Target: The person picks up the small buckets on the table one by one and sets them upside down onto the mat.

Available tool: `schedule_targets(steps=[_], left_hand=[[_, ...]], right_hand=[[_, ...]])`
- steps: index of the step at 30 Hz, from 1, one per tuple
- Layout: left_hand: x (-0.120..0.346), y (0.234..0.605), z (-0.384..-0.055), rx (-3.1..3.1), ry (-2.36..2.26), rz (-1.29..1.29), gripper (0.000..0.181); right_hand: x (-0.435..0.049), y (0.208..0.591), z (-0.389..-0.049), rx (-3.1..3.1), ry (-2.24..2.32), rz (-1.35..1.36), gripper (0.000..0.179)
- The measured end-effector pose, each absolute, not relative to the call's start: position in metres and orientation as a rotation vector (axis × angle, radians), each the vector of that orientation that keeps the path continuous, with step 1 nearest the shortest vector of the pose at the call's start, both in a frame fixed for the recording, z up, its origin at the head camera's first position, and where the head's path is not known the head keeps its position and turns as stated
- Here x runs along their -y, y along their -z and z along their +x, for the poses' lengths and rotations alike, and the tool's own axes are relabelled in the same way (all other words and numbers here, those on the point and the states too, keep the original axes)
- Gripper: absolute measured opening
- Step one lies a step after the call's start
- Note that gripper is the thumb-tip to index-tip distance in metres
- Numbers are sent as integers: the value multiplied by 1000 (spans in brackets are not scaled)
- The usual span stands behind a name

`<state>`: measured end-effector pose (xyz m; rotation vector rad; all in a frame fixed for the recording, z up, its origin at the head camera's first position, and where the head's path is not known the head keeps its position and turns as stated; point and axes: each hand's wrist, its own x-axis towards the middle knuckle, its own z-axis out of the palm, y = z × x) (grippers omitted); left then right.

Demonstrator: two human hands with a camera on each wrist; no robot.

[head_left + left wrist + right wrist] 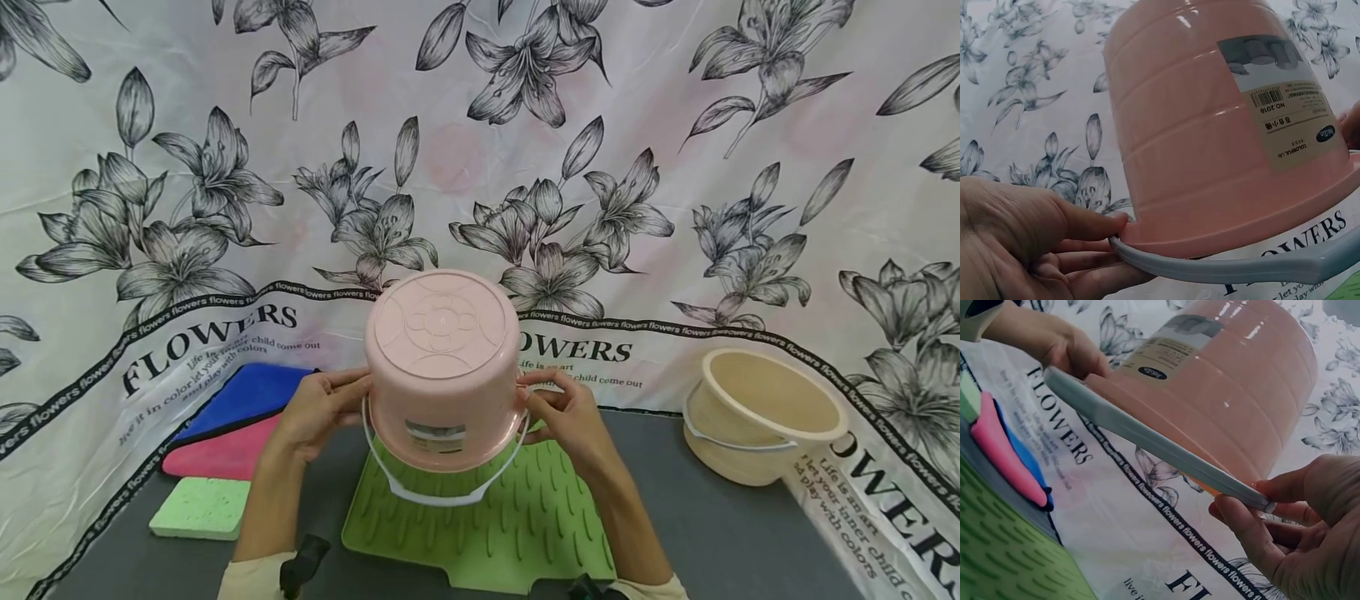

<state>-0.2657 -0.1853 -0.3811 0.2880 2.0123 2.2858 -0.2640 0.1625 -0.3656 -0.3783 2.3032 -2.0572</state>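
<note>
A pink plastic bucket (442, 375) is held upside down in the air, its embossed base tilted up toward the head camera. My left hand (322, 408) grips the rim at one side, thumb on the outer wall and fingers under the lip, as the left wrist view shows. On the opposite side my right hand (566, 417) pinches the rim where the handle joins. The pale grey handle (435, 500) hangs below the rim, toward me. A paper label (1285, 100) with a barcode is stuck on the wall. The bucket's inside is hidden.
Beneath the bucket lies a green ridged mat (480, 533) on the dark grey table (712, 533). A beige bucket (757, 425) stands upright at the right. To the left are a green sponge block (201, 508), a pink item (217, 450) and a blue item (240, 400). Flower-printed cloth (450, 167) covers the back.
</note>
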Motion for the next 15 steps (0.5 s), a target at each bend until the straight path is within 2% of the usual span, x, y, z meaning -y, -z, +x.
schedule_targets(steps=[15], left_hand=[[178,385,-273,-2352,-2110,61,40]], right_hand=[[-158,380,-276,-2261,2031,-248,26]])
